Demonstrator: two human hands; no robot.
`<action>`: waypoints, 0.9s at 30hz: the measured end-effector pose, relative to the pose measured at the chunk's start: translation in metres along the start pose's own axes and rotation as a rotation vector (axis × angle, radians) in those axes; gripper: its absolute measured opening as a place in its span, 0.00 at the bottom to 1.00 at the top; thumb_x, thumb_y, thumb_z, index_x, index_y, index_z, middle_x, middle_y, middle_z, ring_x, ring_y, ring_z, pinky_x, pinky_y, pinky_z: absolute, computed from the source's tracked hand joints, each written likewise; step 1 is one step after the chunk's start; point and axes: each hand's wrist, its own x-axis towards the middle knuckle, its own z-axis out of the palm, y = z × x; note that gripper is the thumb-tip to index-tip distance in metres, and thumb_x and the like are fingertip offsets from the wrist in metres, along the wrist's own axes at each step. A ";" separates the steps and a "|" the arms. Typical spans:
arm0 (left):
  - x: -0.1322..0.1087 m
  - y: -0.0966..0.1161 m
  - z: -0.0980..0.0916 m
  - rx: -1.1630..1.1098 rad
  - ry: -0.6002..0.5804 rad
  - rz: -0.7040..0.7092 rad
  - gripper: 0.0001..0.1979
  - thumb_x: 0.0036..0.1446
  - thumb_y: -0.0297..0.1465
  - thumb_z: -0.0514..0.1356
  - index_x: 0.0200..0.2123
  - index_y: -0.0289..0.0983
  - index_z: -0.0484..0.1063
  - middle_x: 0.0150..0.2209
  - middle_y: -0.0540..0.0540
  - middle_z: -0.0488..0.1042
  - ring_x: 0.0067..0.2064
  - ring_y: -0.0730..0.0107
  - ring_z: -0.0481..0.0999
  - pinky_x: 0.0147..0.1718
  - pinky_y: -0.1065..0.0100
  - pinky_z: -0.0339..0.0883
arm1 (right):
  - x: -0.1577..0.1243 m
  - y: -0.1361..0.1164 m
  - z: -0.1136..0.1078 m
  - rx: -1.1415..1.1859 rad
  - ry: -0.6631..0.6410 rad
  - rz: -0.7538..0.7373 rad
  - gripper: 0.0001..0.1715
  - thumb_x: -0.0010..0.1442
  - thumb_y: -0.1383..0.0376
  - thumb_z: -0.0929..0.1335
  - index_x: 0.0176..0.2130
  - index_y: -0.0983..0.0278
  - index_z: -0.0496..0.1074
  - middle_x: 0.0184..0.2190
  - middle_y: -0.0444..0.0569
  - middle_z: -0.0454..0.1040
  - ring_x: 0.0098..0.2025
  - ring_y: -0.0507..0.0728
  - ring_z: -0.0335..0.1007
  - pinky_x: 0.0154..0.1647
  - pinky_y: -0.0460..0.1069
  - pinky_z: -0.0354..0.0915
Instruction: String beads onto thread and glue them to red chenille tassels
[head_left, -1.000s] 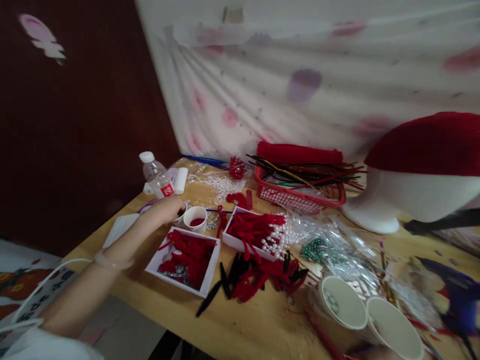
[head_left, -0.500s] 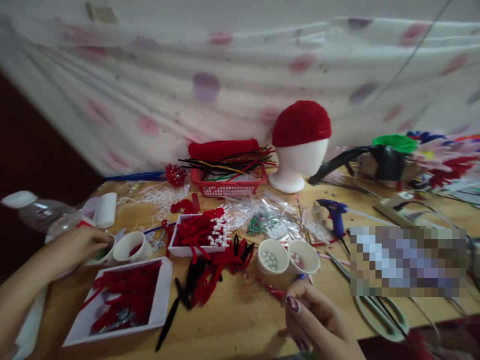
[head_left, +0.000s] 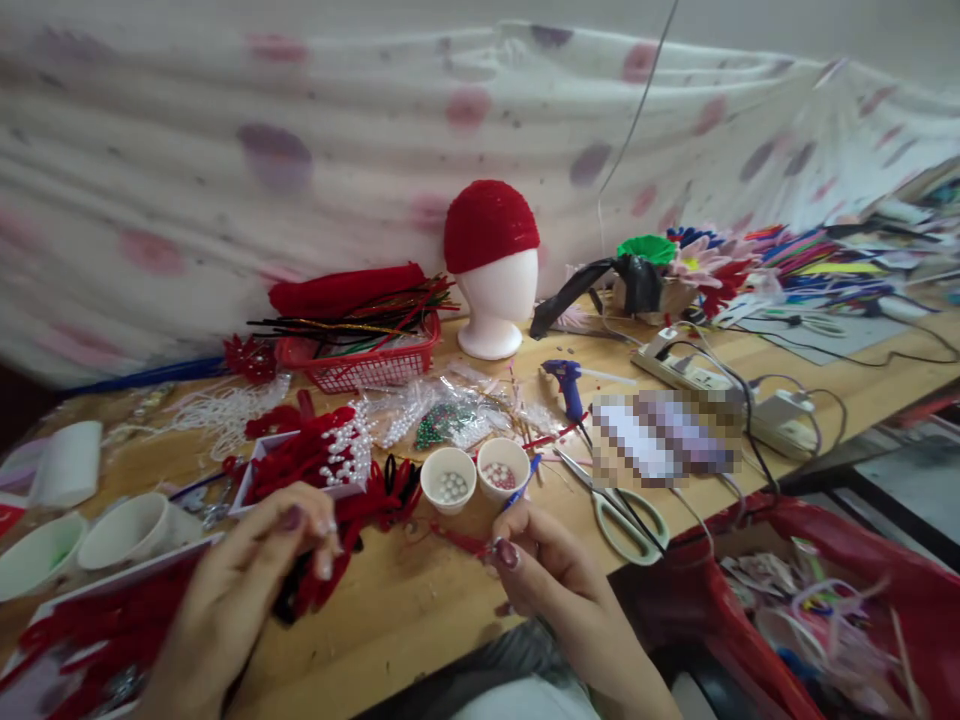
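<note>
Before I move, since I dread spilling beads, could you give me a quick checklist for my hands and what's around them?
1. Right hand pinching the slim red piece: ok.
2. Left hand empty: cannot tell; its fingers are curled.
3. White-bead cup upright: ok.
4. Pinkish-bead cup upright: ok.
5. Scissors apart from both hands: ok.
6. Blue glue gun cool: cannot tell.

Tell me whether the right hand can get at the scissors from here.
Probably yes: the scissors lie close beside the right hand, bare tabletop between, though a dark cord crosses them and its fingertips seem to pinch something red.
</note>
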 end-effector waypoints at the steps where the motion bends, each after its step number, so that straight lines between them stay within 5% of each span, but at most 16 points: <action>1: -0.004 -0.004 0.015 -0.088 -0.054 -0.065 0.19 0.48 0.51 0.69 0.26 0.41 0.76 0.19 0.49 0.70 0.20 0.66 0.68 0.17 0.68 0.62 | -0.001 -0.005 -0.002 -0.063 0.008 -0.036 0.23 0.66 0.45 0.68 0.36 0.61 0.68 0.22 0.37 0.56 0.24 0.49 0.47 0.24 0.45 0.48; 6: -0.025 -0.021 0.059 -0.315 -0.111 -0.206 0.15 0.38 0.42 0.77 0.27 0.40 0.83 0.29 0.45 0.80 0.28 0.67 0.76 0.30 0.69 0.73 | 0.000 -0.022 -0.009 -0.358 0.075 -0.285 0.16 0.72 0.54 0.65 0.37 0.61 0.71 0.27 0.43 0.66 0.28 0.52 0.60 0.30 0.48 0.57; 10: -0.035 -0.027 0.074 -0.418 -0.149 -0.321 0.14 0.32 0.36 0.79 0.25 0.41 0.84 0.30 0.46 0.82 0.33 0.64 0.79 0.33 0.70 0.74 | 0.007 -0.009 -0.007 -0.288 0.046 -0.224 0.18 0.73 0.52 0.63 0.38 0.61 0.70 0.28 0.44 0.70 0.29 0.52 0.65 0.31 0.47 0.60; 20: -0.022 -0.028 0.084 -0.539 -0.285 -0.301 0.15 0.36 0.42 0.79 0.23 0.40 0.82 0.29 0.49 0.73 0.27 0.73 0.70 0.24 0.73 0.67 | 0.014 0.010 0.008 -0.235 -0.015 -0.150 0.17 0.73 0.54 0.63 0.40 0.63 0.71 0.31 0.47 0.74 0.30 0.52 0.66 0.30 0.47 0.61; 27: -0.025 -0.021 0.085 -0.494 -0.270 -0.294 0.15 0.38 0.43 0.78 0.24 0.40 0.82 0.29 0.50 0.71 0.29 0.74 0.68 0.24 0.75 0.62 | 0.017 0.007 0.012 -0.367 0.023 -0.203 0.13 0.71 0.64 0.63 0.36 0.63 0.73 0.30 0.47 0.76 0.29 0.52 0.69 0.30 0.45 0.62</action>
